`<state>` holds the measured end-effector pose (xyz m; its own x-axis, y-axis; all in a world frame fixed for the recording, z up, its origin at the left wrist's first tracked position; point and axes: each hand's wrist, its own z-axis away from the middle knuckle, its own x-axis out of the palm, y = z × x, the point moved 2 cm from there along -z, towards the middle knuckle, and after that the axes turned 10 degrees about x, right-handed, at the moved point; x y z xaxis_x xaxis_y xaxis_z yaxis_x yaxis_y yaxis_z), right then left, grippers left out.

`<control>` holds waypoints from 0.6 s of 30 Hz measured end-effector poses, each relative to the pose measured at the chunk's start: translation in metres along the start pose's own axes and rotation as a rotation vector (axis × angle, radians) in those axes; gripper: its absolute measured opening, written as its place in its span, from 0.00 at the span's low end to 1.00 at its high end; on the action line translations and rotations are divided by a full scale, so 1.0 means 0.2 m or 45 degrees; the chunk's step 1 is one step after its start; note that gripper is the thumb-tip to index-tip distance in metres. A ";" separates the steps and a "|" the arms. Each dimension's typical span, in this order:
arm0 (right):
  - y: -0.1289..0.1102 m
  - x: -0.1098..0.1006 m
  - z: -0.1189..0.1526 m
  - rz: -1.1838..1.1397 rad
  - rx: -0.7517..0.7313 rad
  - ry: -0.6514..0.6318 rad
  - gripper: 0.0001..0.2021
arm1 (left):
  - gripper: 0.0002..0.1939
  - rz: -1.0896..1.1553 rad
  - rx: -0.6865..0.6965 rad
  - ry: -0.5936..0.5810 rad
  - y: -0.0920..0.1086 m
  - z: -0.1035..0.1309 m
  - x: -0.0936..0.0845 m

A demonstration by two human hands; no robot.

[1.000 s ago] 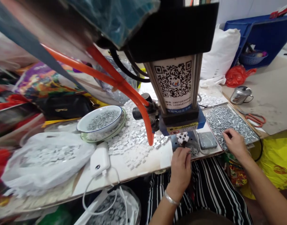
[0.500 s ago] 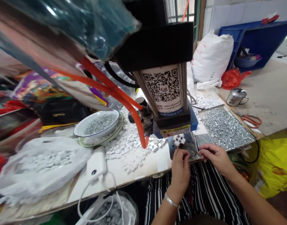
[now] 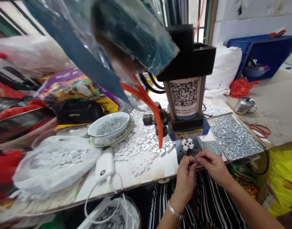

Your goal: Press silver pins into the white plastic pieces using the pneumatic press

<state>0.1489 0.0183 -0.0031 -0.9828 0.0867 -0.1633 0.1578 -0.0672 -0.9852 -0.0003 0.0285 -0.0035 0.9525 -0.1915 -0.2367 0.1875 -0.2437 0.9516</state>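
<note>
Close together at the table's front edge, my two hands meet at the fingertips, just in front of the press's metal base plate. My left hand has its fingers curled and pinched; what it grips is too small to name. Beside it, my right hand also pinches at something tiny that I cannot make out. A white cross-shaped piece rests on the plate just beyond my left hand. Above stands the pneumatic press with a QR code label.
A tray of metal pins lies right, near scissors and a metal cup. Left are loose white pieces, a white bowl of pins, a power bank and a plastic bag. Orange hoses hang beside the press.
My right hand has moved left, so its fingertips now meet those of my left hand. The camera view has shifted, and the press appears farther right and lower.
</note>
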 end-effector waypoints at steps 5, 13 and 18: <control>0.02 0.01 0.02 0.106 -0.132 -0.128 0.10 | 0.03 0.260 -0.138 0.031 -0.01 0.02 -0.01; 0.09 0.03 0.04 0.237 -0.239 -0.121 0.10 | 0.09 -0.074 -0.025 0.119 -0.11 -0.05 -0.16; 0.12 0.04 0.05 0.282 -0.226 -0.078 0.13 | 0.05 -1.037 0.034 0.315 -0.26 -0.20 -0.33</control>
<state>0.1447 0.0082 -0.0269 -0.9255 0.0285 -0.3777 0.3786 0.0979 -0.9204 -0.0626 0.0928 -0.0304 0.5484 0.2659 -0.7928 0.8343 -0.2385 0.4971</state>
